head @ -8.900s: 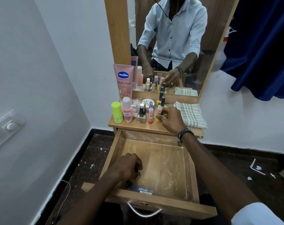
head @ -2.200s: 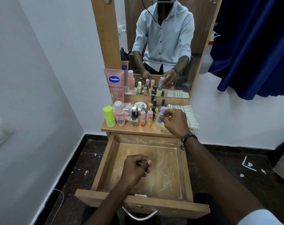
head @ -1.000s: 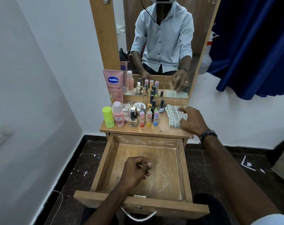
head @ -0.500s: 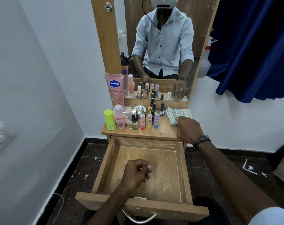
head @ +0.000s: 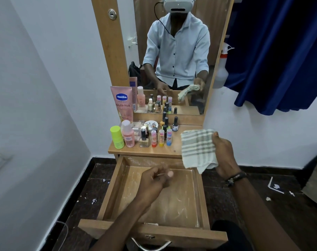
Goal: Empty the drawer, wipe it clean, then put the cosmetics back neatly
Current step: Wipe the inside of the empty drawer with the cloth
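Right hand (head: 224,156) held the checked cloth (head: 197,148) up above the drawer's back right corner, fingers clamped on its right edge, the rest hanging loose. Left hand (head: 152,182) hovered over the open drawer (head: 201,201), fingers curled in together; whether it pinched anything small, couldn't tell. Drawer looked empty, floor streaked with pale dust or powder. Cosmetics (head: 145,134) stood bunched on the left of the dresser top (head: 170,151), Vaseline tube (head: 121,104) leaning at the back. Cloth probably light, soft and floppy, no slip risk; best bunched into the palm so a flat pad met the wood. Small nail polish bottles were likely glass, tippy and fragile, so take them by the body one or two at a time. Drawer's near inner wall hidden behind the front panel, handle (head: 150,246) cut off at the frame edge, labels on the small bottles too small to read.
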A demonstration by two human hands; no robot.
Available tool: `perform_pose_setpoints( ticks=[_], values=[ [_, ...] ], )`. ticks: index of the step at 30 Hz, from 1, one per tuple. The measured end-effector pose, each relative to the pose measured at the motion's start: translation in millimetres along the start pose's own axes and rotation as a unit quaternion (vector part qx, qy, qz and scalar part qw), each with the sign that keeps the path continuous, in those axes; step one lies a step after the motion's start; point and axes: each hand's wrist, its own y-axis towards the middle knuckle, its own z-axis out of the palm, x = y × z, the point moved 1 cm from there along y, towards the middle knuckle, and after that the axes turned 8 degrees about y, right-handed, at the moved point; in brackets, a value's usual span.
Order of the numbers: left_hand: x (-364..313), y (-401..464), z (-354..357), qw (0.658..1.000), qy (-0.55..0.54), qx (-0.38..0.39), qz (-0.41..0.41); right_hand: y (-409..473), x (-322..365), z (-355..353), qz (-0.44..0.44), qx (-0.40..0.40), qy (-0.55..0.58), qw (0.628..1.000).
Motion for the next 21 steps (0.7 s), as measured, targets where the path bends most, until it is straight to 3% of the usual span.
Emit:
perform_pose_setpoints(
  ticks=[5, 8, 12, 16, 19, 21],
  values=[
    [-14, 3, 13, 0.966, -0.232, 0.082, -0.079, -28, -30, 3, 0.177, 0.099, 0.065, 0.977],
    [-7, 1, 14, 0.959, -0.256, 0.072, -0.099, -42, -42, 3, 0.218, 0.186, 0.092, 0.954],
    [6, -1, 4, 0.967, -0.22, -0.034, -0.125, -47, -63, 0, 0.242, 0.25, 0.09, 0.933],
    [7, -3, -17, 0.983, -0.107, -0.093, -0.119, -44, -80, 8, 0.273, 0.245, 0.082, 0.927],
    [12, 4, -53, 0.976, 0.05, -0.205, -0.05, -40, -82, 18, 0.273, 0.207, 0.089, 0.935],
    [16, 9, -82, 0.943, 0.172, -0.284, 0.025, -31, -87, 21, 0.263, 0.173, 0.074, 0.946]
  ],
)
